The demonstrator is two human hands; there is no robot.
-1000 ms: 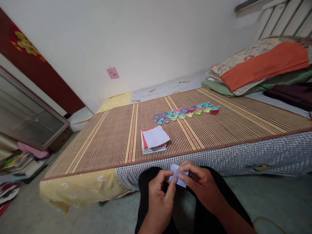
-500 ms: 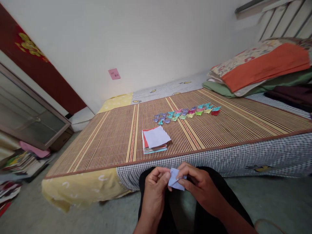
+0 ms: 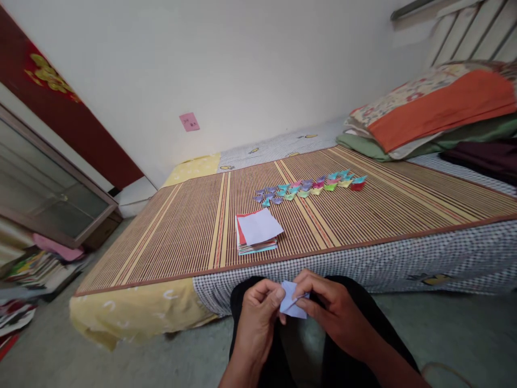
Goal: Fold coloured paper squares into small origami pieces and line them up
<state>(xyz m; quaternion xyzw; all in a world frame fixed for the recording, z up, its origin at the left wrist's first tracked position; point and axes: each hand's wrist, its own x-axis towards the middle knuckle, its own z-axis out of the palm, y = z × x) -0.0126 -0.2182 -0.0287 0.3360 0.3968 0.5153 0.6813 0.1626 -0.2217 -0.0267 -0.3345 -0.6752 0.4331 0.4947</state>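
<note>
A small folded sheet of pale lavender paper [image 3: 291, 302] is held over my lap between both hands. My left hand [image 3: 260, 307] pinches its left edge, thumb on top. From the other side, my right hand [image 3: 329, 307] grips the paper's right part with thumb and fingers, covering that edge. Just beyond my hands, a stack of coloured paper squares [image 3: 260, 229] lies on the bed mat, a pale sheet uppermost and slightly askew. Farther back stand several small folded paper boats [image 3: 305, 188] in rows, in purple, blue, green, yellow and red.
The striped bamboo mat [image 3: 173, 231] covers the bed, over a checked sheet [image 3: 404, 264]. Folded bedding [image 3: 440, 113] is piled at the right. A glass-fronted cabinet [image 3: 48, 178] and a stack of books [image 3: 32, 272] are on the left. My knees are against the bed's near side.
The lavender paper has shifted and tilted very slightly between my fingers. Both hands keep their hold on it, and the stack and boats are unmoved.
</note>
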